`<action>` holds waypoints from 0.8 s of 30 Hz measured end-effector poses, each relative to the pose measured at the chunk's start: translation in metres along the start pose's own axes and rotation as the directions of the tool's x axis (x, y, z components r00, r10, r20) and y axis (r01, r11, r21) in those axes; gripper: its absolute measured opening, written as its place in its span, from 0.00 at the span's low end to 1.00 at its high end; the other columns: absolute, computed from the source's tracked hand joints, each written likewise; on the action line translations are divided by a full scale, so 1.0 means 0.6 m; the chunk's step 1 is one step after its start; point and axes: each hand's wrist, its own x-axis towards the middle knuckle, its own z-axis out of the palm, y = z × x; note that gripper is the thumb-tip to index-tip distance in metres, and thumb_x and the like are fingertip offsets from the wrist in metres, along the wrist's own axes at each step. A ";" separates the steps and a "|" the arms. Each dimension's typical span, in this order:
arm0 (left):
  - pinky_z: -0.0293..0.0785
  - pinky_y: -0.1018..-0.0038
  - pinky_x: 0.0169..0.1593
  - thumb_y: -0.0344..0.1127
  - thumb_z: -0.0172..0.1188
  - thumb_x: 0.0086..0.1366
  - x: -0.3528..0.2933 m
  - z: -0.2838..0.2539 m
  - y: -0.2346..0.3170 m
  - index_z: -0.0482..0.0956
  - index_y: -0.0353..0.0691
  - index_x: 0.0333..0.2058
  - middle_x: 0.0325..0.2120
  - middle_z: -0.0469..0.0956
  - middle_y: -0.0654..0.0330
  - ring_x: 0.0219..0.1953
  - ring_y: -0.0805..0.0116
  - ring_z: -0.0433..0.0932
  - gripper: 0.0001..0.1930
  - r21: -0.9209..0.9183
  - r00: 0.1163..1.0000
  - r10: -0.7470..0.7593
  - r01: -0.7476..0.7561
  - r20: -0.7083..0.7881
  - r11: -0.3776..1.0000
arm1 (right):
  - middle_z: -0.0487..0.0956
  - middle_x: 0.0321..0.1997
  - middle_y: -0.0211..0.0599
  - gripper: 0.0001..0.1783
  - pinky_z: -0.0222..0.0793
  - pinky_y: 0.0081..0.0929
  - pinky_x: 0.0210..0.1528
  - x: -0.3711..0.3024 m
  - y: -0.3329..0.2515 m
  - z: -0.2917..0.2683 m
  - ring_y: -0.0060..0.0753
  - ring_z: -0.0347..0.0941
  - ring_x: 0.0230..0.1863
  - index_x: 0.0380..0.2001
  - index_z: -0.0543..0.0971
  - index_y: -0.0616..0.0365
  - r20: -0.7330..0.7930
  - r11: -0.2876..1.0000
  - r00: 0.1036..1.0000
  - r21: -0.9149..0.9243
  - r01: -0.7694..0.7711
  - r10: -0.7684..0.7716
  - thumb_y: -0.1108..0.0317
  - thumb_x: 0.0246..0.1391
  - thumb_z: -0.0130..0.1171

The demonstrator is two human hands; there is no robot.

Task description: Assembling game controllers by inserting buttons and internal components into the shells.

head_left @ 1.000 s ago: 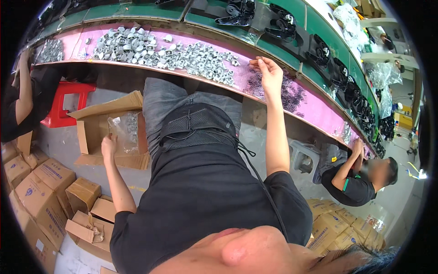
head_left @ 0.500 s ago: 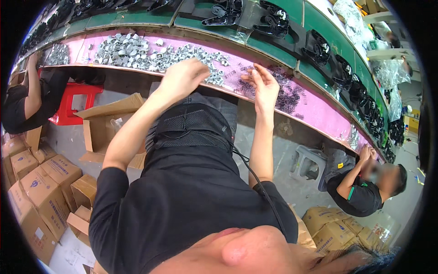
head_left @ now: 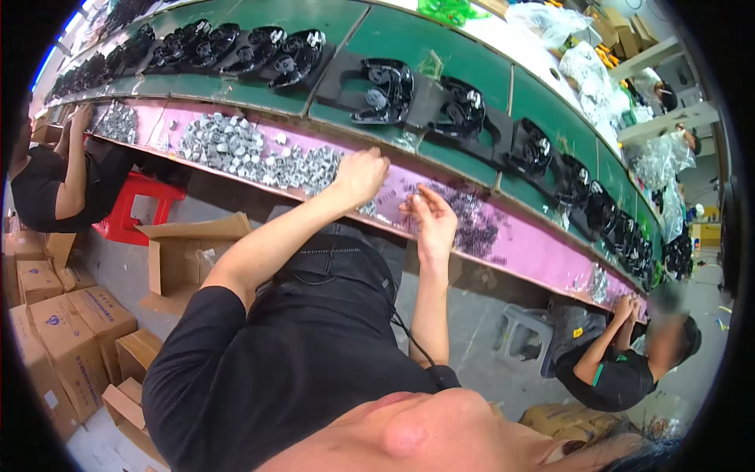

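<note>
My left hand (head_left: pixel 362 178) is over the pink work strip (head_left: pixel 543 271), at the right end of a spread of small grey parts (head_left: pixel 311 169). Its fingers are curled together, and anything inside them is hidden. Beside it, palm turned up, my right hand (head_left: pixel 434 224) has its thumb and fingertips drawn together; whatever they pinch is too small to name. Right of that hand lies a heap of small dark coil springs (head_left: pixel 476 226), with a few loose ones between the hands. Larger grey caps (head_left: pixel 220 140) are piled farther left.
Beyond the strip runs a green line (head_left: pixel 346 79) carrying black shell-like assemblies (head_left: pixel 385 94) on dark holders. An open carton (head_left: pixel 189 259), a red stool (head_left: pixel 141 206) and stacked cartons (head_left: pixel 75 330) stand at left. Co-workers sit at both ends; a grey stool (head_left: pixel 525 334) is at right.
The view has shifted and turned. My left hand has moved right, from above the grey parts to near the line's edge. My right hand stays by the springs, its fingers still drawn together.
</note>
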 end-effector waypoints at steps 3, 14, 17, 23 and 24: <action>0.82 0.56 0.39 0.39 0.65 0.65 -0.021 -0.019 -0.002 0.85 0.43 0.33 0.34 0.81 0.54 0.38 0.50 0.85 0.07 -0.133 0.993 0.041 -0.055 -0.109 0.990 | 0.86 0.45 0.47 0.17 0.86 0.35 0.46 0.010 -0.008 0.010 0.41 0.87 0.40 0.56 0.79 0.70 0.022 0.998 1.000 0.057 -0.012 0.011 0.79 0.65 0.64; 0.79 0.78 0.38 0.23 0.73 0.62 -0.088 -0.175 -0.045 0.89 0.34 0.41 0.37 0.87 0.60 0.35 0.77 0.82 0.09 -0.904 0.990 -0.144 0.054 -0.008 0.424 | 0.87 0.42 0.48 0.17 0.87 0.35 0.47 0.071 -0.025 0.127 0.41 0.88 0.41 0.57 0.81 0.69 0.201 0.966 0.976 0.224 -0.131 0.086 0.77 0.67 0.62; 0.81 0.75 0.36 0.20 0.73 0.59 -0.086 -0.163 -0.053 0.87 0.33 0.39 0.38 0.87 0.56 0.35 0.70 0.86 0.09 -0.809 0.987 -0.066 -0.081 -0.146 0.582 | 0.87 0.41 0.48 0.17 0.87 0.34 0.46 0.073 -0.009 0.145 0.40 0.88 0.41 0.57 0.81 0.68 0.206 0.960 0.973 0.235 -0.152 0.104 0.77 0.66 0.63; 0.82 0.69 0.37 0.26 0.74 0.59 -0.081 -0.139 -0.082 0.87 0.36 0.39 0.36 0.86 0.58 0.34 0.62 0.85 0.10 -0.622 0.945 0.037 -0.243 -0.326 0.744 | 0.88 0.44 0.43 0.16 0.83 0.25 0.47 0.064 0.014 0.164 0.30 0.86 0.42 0.56 0.83 0.66 0.198 0.987 0.974 0.091 -0.132 0.112 0.75 0.66 0.66; 0.82 0.69 0.37 0.26 0.74 0.59 -0.083 -0.139 -0.084 0.87 0.36 0.39 0.36 0.86 0.58 0.34 0.62 0.85 0.10 -0.624 0.946 0.030 -0.237 -0.323 0.745 | 0.88 0.44 0.42 0.16 0.82 0.23 0.47 0.063 0.016 0.167 0.27 0.86 0.42 0.55 0.83 0.66 0.203 0.990 0.974 0.077 -0.122 0.104 0.74 0.66 0.66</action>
